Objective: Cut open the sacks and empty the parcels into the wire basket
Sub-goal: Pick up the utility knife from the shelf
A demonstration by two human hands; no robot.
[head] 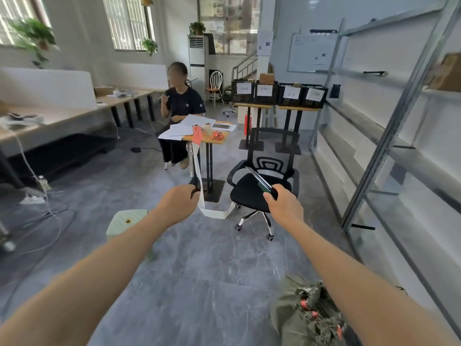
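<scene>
Olive fabric sack (294, 315) on floor at lower right, beneath right forearm; mouth bunched, frayed, red ties showing. Right hand (284, 204) grips utility knife (262, 182), fingers curled round handle, blade extended, pointing up-left. Left hand (178, 203) fingers curled; whether holding anything, cannot tell. Step judged: blade readied, cut not begun. Next: lower knife to sack neck, keep left hand off cut line.

One head-worn wide camera looks forward and slightly downward.
</scene>
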